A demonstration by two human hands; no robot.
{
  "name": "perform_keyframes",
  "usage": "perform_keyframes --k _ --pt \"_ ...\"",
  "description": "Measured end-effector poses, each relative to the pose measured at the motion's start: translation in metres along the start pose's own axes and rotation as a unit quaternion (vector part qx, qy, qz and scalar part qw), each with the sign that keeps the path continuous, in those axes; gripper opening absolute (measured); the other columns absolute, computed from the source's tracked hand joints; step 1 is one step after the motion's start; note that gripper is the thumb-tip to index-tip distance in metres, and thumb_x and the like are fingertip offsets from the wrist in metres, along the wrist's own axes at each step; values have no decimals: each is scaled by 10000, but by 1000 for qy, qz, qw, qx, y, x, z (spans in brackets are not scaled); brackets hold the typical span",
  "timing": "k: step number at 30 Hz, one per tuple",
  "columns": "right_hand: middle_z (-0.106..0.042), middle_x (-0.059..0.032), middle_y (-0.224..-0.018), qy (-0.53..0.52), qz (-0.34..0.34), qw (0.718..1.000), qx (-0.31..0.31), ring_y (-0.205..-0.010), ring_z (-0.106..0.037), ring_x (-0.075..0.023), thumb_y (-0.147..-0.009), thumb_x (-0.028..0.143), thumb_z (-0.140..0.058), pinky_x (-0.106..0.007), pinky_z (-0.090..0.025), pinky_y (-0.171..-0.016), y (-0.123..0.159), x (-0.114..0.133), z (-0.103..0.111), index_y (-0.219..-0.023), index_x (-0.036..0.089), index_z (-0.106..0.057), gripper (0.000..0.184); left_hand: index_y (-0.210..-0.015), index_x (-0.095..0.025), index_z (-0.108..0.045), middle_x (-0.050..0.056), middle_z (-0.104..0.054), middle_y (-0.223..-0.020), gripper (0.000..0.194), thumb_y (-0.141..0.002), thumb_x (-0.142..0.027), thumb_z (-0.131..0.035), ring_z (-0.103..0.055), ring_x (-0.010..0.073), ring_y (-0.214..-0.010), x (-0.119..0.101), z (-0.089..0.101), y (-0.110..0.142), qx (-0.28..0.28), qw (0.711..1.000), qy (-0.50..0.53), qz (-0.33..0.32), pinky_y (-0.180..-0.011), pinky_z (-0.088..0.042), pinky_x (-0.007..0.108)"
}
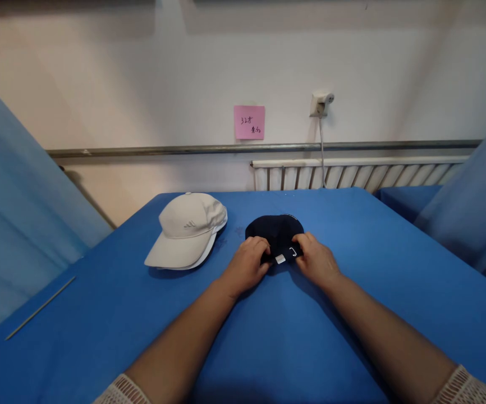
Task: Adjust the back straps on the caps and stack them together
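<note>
Gripping the dark cap [274, 229] by its near edge, left hand [249, 261] and right hand [315, 259] on opposite sides, fingers curled nearly closed around fabric, though exact finger gap hard to make out. Lying flat on the blue tabletop [276, 336], directly between both hands. Resting left of the left hand, stacked: pale caps [184, 233]. Farther left, nearer the body: a thin stick [41, 307].

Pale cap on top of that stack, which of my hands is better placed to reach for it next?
Left, I'd say. Your left hand is on the side of the dark cap nearer the pale cap; your right hand is farther off. Both are holding the dark cap.
</note>
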State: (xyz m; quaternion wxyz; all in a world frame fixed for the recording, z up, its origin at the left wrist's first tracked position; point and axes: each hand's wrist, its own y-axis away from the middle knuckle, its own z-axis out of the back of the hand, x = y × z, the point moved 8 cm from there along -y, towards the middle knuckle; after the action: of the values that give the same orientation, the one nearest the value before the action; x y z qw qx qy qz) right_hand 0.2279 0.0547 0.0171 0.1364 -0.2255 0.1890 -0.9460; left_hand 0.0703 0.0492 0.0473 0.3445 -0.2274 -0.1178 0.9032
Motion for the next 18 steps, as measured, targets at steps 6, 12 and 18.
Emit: perform_keyframes --k 6,12,18 --pt "-578 -20 -888 -15 -11 994 103 -734 -533 -145 -714 66 -554 -256 -326 -624 3 -8 -11 -930 202 -549 255 -761 -185 -544 30 -582 -803 68 -760 -118 -537 -523 177 -768 12 -5 2 92 995 -27 32 -698 -394 291" --pt "-583 -37 -934 -68 53 983 160 -761 -545 -155 -729 183 -639 -262 -375 -665 11 1 -9 -983 192 -563 266 -809 -189 -615 11 -628 -779 114 -703 -155 -586 -556 159 -709 25 -20 13 212 972 71 71 -638 -390 253" --pt "-592 -31 -915 -89 61 991 74 -750 -560 -142 -887 215 -505 -269 -411 -689 9 14 7 -942 206 -605 115 -936 -192 -652 17 -652 -798 183 -792 -275 -575 -581 160 -704 36 -16 11 190 969 101 119 -629 -411 251"
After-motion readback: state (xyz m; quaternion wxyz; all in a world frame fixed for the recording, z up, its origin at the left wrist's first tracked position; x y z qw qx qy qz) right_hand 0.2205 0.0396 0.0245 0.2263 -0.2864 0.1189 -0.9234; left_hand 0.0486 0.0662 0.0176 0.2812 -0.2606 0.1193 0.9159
